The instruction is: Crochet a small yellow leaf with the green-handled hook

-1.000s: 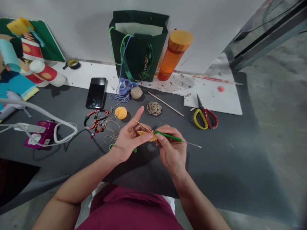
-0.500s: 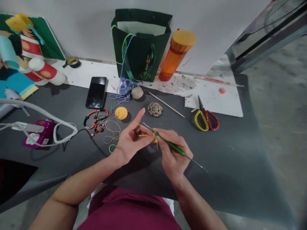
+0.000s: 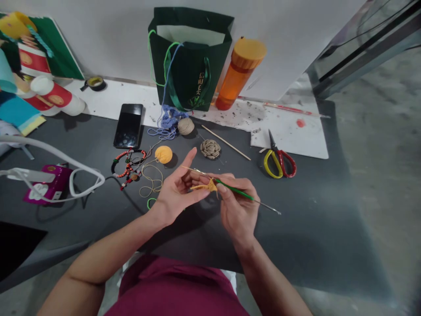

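Left hand [image 3: 177, 191] pinching small yellow crochet piece [image 3: 204, 187] above table [image 3: 305, 232], centre. Right hand [image 3: 238, 206] closed on green crochet hook [image 3: 235, 192]. Piece still only few stitches; yellow yarn ball [image 3: 163, 154] sits farther left, still round.

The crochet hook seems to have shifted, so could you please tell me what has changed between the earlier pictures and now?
The crochet hook in the right hand dipped its outer metal end downward, then rose back to a shallower slant. The left hand keeps pinching the yellow crocheted piece; nothing was let go. The scissors, yellow yarn ball and phone stayed put.
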{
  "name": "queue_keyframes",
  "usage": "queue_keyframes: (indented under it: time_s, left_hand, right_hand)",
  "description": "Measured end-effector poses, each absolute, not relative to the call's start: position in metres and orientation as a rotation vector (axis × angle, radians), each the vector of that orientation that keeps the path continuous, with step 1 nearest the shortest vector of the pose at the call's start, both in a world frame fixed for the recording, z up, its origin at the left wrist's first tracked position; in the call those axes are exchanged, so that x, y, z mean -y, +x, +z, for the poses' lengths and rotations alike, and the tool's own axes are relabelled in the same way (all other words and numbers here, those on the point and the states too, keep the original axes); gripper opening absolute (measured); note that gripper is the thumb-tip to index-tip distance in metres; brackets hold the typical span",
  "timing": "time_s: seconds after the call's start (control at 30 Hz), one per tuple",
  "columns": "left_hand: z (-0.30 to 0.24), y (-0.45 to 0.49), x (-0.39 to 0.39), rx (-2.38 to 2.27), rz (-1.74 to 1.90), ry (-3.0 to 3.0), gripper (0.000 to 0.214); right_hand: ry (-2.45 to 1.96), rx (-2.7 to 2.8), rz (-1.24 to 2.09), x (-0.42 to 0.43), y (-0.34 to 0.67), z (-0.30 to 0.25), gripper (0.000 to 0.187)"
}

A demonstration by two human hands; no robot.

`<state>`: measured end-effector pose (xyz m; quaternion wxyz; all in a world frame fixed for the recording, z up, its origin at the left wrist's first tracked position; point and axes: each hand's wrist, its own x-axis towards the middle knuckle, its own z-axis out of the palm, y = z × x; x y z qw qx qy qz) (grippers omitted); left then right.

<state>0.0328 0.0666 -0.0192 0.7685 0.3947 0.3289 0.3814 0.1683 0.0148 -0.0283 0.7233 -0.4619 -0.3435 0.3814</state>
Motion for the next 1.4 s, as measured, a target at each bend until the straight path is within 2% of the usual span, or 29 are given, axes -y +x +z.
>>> queue_keyframes:
  time_s: [0.2, 0.47, 1.0, 1.1, 1.2, 1.33, 1.4]
  left_hand:
    - [-0.018, 0.03, -0.072, -0.668, 0.759, 0.734, 0.092]
    - [-0.014, 0.03, -0.072, -0.676, 0.762, 0.733, 0.075]
    - [-0.012, 0.031, -0.069, -0.715, 0.785, 0.703, 0.097]
    - [-0.012, 0.032, -0.069, -0.705, 0.753, 0.696, 0.1]
    - [-0.013, 0.033, -0.068, -0.72, 0.772, 0.712, 0.099]
    - [-0.014, 0.035, -0.066, -0.779, 0.866, 0.792, 0.1]
    - [-0.015, 0.035, -0.065, -0.793, 0.898, 0.826, 0.099]
  right_hand:
    - [-0.888, 0.573, 1.099, -0.022, 0.172, -0.027, 0.015]
    - [-0.861, 0.526, 1.167, -0.023, 0.174, -0.028, 0.015]
    - [-0.813, 0.804, 1.202, -0.024, 0.179, -0.03, 0.012]
    - [-0.88, 0.901, 1.088, -0.022, 0.18, -0.031, 0.011]
    - [-1.009, 1.063, 0.785, -0.019, 0.182, -0.032, 0.004]
    - [-1.11, 1.397, 0.258, -0.014, 0.181, -0.036, 0.026]
    - [-1.112, 1.409, 0.186, -0.012, 0.177, -0.038, 0.033]
